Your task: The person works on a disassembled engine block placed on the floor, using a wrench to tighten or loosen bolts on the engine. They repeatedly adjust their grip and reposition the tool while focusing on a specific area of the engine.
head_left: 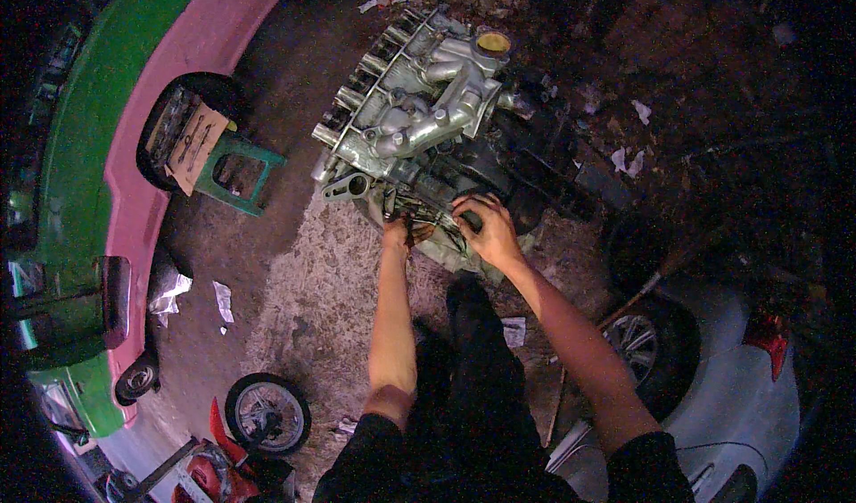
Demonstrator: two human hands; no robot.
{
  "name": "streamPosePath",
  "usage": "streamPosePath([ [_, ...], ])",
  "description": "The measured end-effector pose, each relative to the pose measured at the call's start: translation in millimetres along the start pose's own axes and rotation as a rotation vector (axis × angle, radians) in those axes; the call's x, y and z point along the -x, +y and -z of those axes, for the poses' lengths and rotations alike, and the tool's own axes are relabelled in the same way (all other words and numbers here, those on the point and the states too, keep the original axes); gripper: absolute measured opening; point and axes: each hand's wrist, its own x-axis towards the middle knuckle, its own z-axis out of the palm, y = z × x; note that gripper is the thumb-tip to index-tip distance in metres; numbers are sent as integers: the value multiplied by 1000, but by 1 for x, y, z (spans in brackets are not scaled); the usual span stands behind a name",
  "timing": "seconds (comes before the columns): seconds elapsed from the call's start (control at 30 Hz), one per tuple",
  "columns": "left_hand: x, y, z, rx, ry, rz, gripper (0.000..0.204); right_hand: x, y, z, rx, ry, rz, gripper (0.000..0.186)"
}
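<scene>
A large engine assembly (419, 119) with silvery cast pipes, a row of metal cylinders and darker lower parts lies on the ground in front of me. My left hand (403, 230) reaches into the tangle of small parts at its near end, fingers curled on something I cannot make out, partly hidden. Just to the right, my right hand (482, 222) has its fingers bent against a dark part, closed on something too small to name. A flat grey bracket (343, 187) with a round hole sits beside my left hand. A pale crumpled cloth (462, 258) shows under the engine.
A green-and-pink vehicle (129, 75) runs along the left, beside a green stool (263, 182) and cardboard with tools (194, 149). A red motorcycle (209, 476) stands lower left. A grey car (749, 414) and a long thin handle (655, 280) are lower right. Paper scraps lie around.
</scene>
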Motion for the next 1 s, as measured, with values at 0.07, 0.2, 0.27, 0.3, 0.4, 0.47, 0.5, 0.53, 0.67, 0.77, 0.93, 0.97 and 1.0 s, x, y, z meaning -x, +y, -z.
streamPosePath([
  [0.07,4,5,-1,12,-3,120,25,1,0,0,1,7,-10,13],
  [0.2,-4,0,2,65,-72,38,29,1,1,-2,-4,29,-10,13],
  [0.27,-20,-11,8,49,-47,-45,30,2,2,-3,6,26,-6,13],
  [0.3,-32,-16,12,25,-9,-64,30,2,3,-3,18,19,-2,12],
  [0.4,-64,-26,26,-49,24,-74,31,2,5,-4,33,13,-12,12],
  [0.47,-77,-26,35,-61,-28,-21,31,3,5,-3,26,10,-11,12],
  [0.5,-81,-24,37,-49,-78,26,31,2,5,-3,17,9,-3,12],
  [0.53,-82,-22,37,-50,-59,108,31,2,5,-3,9,7,5,12],
  [0.67,-64,-14,24,24,-128,216,31,2,3,-1,15,6,-8,11],
  [0.77,-42,-9,11,50,-150,200,32,2,3,-3,23,29,-6,12],
  [0.93,-19,-4,-4,-95,83,63,29,3,6,-5,32,18,-13,11],
  [0.97,-14,-5,-7,-81,109,-55,27,4,6,-5,29,25,1,10],
  [1.0,-9,-12,-17,-53,185,-169,26,4,6,-5,30,25,-1,10],
])
